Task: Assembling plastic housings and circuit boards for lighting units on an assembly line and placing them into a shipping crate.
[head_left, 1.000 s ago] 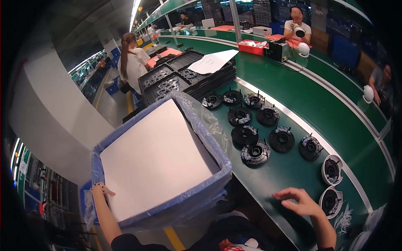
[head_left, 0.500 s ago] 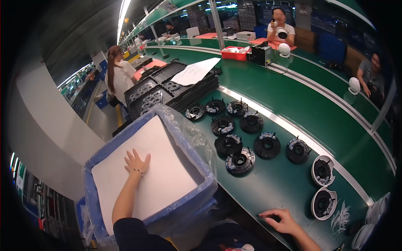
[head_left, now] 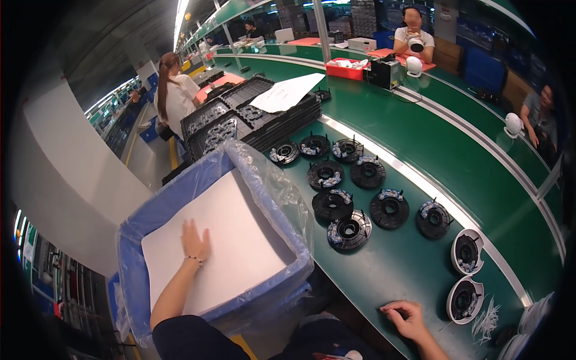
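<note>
My left hand lies flat on a large white sheet inside a blue bin lined with clear plastic. Its fingers are stretched out and a little blurred, with the thumb apart. At the front edge of the green bench, my right hand rests with its fingers loosely curled in and nothing visible in them. Nearest to it are two white round housings with black discs seated inside. A small pile of thin white strips lies beyond them.
Several black round parts with small wrapped pieces stand on the bench. Stacked black trays with a paper on top stand behind the bin. Stacked white parts are at far right. Other people sit across the line.
The white sheet sits lower in the bin, under my left hand, whose fingers have drawn closer together. My right hand's fingers have curled in slightly. The view has shifted a little.
</note>
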`<state>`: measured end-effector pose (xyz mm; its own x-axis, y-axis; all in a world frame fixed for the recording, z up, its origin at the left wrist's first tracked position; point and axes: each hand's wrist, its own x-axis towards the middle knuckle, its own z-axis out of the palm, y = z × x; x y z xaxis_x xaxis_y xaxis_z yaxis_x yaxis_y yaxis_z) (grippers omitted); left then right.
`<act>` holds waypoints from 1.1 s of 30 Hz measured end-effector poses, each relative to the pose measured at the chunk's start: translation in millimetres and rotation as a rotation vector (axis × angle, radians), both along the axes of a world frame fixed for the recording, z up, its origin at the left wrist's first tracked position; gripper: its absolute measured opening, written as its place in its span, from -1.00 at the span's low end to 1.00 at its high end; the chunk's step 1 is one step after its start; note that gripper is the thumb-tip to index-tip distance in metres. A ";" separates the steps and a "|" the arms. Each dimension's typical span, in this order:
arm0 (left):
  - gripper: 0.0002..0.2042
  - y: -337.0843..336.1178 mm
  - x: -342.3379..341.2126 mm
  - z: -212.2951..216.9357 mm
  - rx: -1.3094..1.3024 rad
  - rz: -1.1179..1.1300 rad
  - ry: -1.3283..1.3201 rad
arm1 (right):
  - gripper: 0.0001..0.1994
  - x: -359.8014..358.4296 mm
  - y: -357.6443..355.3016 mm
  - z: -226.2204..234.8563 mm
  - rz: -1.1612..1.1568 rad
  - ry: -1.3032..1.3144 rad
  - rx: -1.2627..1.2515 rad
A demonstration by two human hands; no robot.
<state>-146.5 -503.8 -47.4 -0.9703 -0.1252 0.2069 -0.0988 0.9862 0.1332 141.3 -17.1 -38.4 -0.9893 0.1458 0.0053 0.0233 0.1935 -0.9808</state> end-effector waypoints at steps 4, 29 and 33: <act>-0.35 -38.6 39.3 16.8 -0.101 0.337 0.020 | -0.92 -0.4 -0.5 -6.4 0.007 0.020 -0.003; -0.38 59.6 60.1 -11.1 -0.082 -0.587 -0.026 | -0.90 11.4 1.3 -4.4 -0.035 -0.019 0.020; -0.40 65.1 58.2 -12.6 -0.099 -0.607 -0.061 | -0.90 11.7 4.4 -3.4 -0.012 -0.017 0.054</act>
<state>-88.3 -438.6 -60.0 -0.8729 0.4701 0.1308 0.4793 0.8762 0.0496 153.0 -12.7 -41.7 -0.9874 0.1581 -0.0032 0.0424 0.2454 -0.9685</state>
